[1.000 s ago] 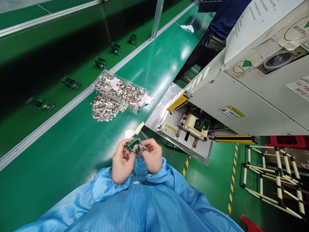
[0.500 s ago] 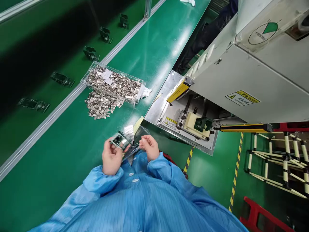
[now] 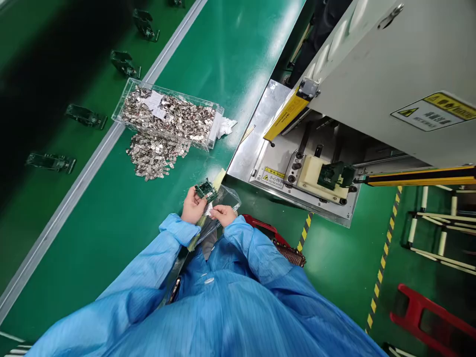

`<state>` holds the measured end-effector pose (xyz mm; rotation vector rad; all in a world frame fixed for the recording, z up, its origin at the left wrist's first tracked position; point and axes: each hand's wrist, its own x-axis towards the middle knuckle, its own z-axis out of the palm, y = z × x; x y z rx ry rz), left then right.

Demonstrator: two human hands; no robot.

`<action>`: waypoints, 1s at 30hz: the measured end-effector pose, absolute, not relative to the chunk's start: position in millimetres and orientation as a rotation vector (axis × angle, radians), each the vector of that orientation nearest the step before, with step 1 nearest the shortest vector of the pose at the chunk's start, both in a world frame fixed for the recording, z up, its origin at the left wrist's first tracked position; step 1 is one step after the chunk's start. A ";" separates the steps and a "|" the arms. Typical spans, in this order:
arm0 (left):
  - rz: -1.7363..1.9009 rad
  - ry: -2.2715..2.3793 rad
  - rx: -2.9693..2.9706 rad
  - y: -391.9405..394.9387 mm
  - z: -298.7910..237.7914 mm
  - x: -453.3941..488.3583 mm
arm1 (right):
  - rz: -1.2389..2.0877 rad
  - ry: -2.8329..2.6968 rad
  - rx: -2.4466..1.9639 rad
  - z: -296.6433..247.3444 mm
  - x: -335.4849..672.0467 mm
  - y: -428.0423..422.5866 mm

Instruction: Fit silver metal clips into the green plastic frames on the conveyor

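Note:
My left hand (image 3: 192, 207) is closed around the edge of a green circuit board (image 3: 206, 189), held tilted above the near edge of the workbench. Close beside it, my right hand (image 3: 223, 214) has its thumb and forefinger pinched at the edge of a striped white sheet (image 3: 208, 208), which looks like a sheet of small labels. Whether a single piece is between those fingertips is too small to tell. Under both hands lie a yellowish strip (image 3: 219, 177) and a clear plastic bag (image 3: 230, 196), partly covered by the hands and sleeves.
A clear bin (image 3: 220, 115) of small metal pieces stands on the bench, with a loose pile (image 3: 150, 157) beside it. Several boards (image 3: 86, 116) rest beyond the metal rail. At right, a press machine (image 3: 372, 74) has a board in its cream fixture (image 3: 311, 171).
The board in my left hand has moved right and away from me. My right hand has come down to the striped sheet and pinched at it. The view has shifted.

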<state>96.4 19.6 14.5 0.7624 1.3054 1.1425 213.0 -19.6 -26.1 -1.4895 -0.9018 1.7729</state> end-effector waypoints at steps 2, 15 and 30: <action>1.141 1.305 0.773 18.1 6.9 95.7 | 1.749 -0.947 -1.465 -30.5 215.8 -21.4; 1.145 1.366 0.822 17.2 -8.8 92.3 | 1.597 -1.100 -1.745 -72.8 226.3 -49.6; 1.242 1.233 0.742 -8.8 60.7 97.3 | 1.246 -1.325 -1.753 49.3 269.3 -22.6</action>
